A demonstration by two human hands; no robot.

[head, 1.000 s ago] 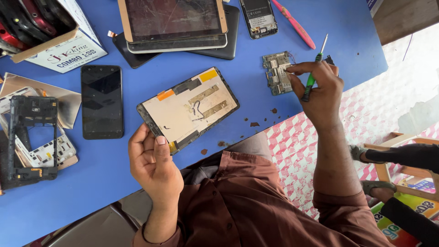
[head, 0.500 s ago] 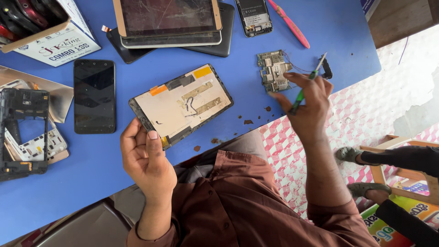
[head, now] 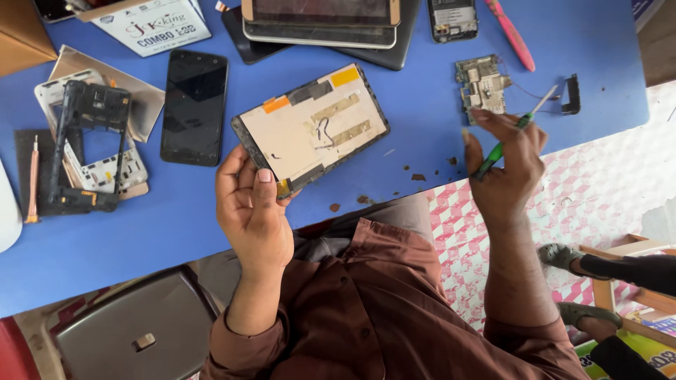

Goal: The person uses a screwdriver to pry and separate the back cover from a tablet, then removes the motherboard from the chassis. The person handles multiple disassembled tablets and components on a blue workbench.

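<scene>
My left hand grips the near corner of an opened tablet that lies face down on the blue table, its pale inner plate with orange and yellow tape showing. My right hand holds a green-handled screwdriver and hovers at the table's near edge, just below a small green circuit board with thin wires leading to a small black part.
A black phone lies left of the tablet. Farther left are a dismantled phone frame and an orange tool. Stacked tablets, a white box, another phone and a pink tool line the far side. Another person's feet are at right.
My right hand has drawn back from the circuit board toward the table's near edge with the screwdriver. My left hand keeps hold of the tablet's corner.
</scene>
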